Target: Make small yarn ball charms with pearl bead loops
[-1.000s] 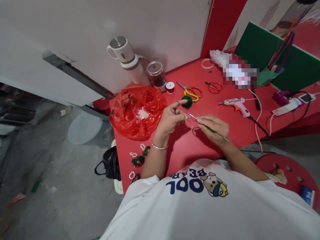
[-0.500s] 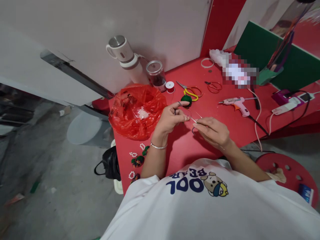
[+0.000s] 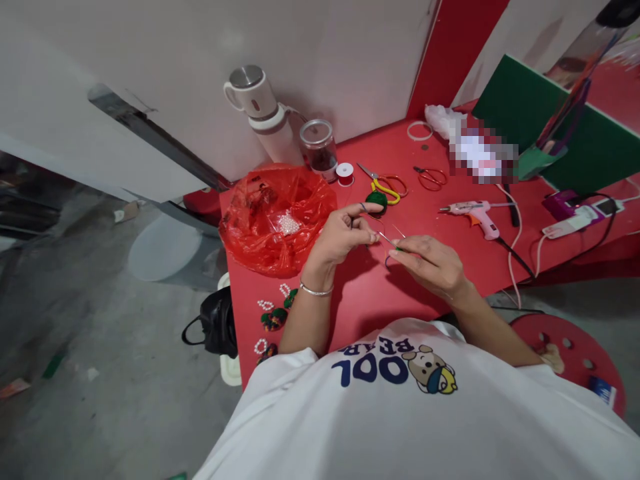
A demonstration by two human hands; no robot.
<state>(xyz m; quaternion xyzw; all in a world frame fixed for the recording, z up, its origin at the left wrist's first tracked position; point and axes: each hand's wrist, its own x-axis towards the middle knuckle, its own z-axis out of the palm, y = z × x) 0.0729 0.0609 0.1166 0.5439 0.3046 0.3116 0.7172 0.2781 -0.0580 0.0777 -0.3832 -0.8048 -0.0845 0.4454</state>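
Observation:
My left hand (image 3: 340,235) is raised over the red table with the index finger stretched out and dark yarn (image 3: 365,208) looped round it. Its thumb and another finger pinch the work near the tip of a slim metal crochet hook (image 3: 385,237). From the right, my right hand (image 3: 431,263) grips that hook between thumb and fingers. A speck of green shows at the right fingertips, and a short dark strand hangs below them. Just beyond my left index finger lies a green yarn ball (image 3: 377,200). The stitches themselves are too small to make out.
At left sits a red plastic bag (image 3: 245,233) with white beads (image 3: 289,225). Behind are a jar (image 3: 319,150), a ribbon spool (image 3: 345,175), yellow-handled scissors (image 3: 386,190) and red-handled snips (image 3: 431,178). A corded pink glue gun (image 3: 477,215) lies right; beaded ornaments (image 3: 273,319) line the left edge.
The view has shifted slightly. Both hands keep nearly the same pose round the hook, and a bit of green shows more plainly at the right fingertips.

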